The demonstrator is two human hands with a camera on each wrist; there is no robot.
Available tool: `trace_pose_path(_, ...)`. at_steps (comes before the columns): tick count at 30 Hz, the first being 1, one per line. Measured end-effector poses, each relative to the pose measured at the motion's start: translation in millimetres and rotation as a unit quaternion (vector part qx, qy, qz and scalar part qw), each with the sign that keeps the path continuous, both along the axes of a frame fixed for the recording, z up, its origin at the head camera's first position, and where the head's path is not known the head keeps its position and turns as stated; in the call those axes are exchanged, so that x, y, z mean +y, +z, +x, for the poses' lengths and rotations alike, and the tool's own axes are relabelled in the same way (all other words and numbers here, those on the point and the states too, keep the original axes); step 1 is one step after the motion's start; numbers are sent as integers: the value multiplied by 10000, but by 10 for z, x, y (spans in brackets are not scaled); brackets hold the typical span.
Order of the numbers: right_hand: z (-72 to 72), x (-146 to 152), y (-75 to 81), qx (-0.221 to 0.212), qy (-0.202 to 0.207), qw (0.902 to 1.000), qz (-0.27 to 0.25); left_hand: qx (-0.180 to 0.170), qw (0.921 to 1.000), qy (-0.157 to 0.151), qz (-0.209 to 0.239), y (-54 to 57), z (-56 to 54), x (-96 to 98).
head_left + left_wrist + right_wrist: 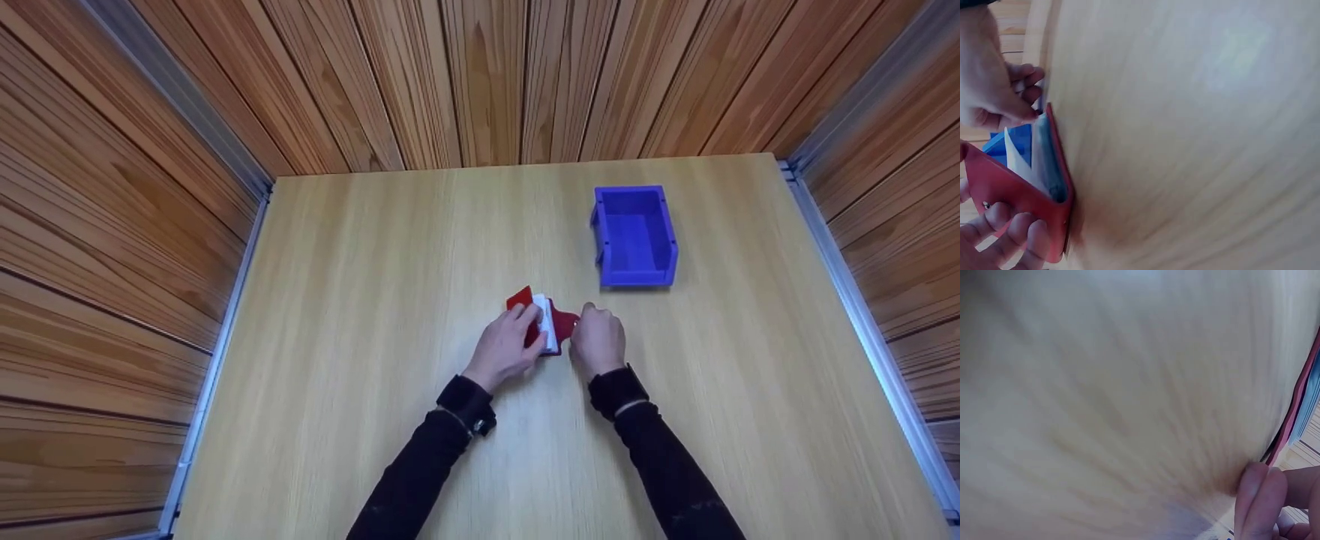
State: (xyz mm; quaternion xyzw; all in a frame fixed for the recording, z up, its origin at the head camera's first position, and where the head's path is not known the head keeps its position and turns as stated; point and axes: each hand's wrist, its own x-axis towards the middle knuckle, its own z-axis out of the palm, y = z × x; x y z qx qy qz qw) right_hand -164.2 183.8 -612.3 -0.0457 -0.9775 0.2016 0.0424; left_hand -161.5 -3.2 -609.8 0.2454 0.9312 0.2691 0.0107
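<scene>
A small red card holder (564,324) lies partly opened on the table between the hands, with white and clear sleeves (545,319) standing between its covers. My left hand (504,349) holds the raised left cover; in the left wrist view its fingers lie across the red outer face (1010,185), close to a small metal snap (986,205). On the other side my right hand (598,337) pinches the narrow closing tab between thumb and fingertips. The right wrist view shows those fingertips (1261,495) at the thin red edge (1296,399), low over the tabletop.
A blue plastic bin (636,240) stands behind and to the right of the hands. The light wood table (360,300) is bordered by metal rails and wood-panelled walls (487,82) at the back and sides.
</scene>
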Motion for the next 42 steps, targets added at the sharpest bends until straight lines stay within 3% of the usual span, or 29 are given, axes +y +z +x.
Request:
trace_pose_path(9,2,3,8,-26,47,10000,-27,-330,9949,322,899,34,4,-175)
trace_pose_path(14,7,-2,13,-4,29,10000,34,-323,9907,562,1200,14,12,-279)
trace_pose_path(20,11,-10,22,-63,-7,10000,16,-723,9835,935,1368,-22,11,-386)
trace_pose_path(28,11,-16,23,-99,-6,9999,54,-1016,9766,1331,1351,-57,3,-499)
trace_pose_path(34,15,-19,9,4,29,9999,113,-945,9754,1553,1245,-126,4,-576)
trace_pose_path(42,18,-20,-1,103,33,9999,87,-620,9783,1887,582,-212,-5,-627)
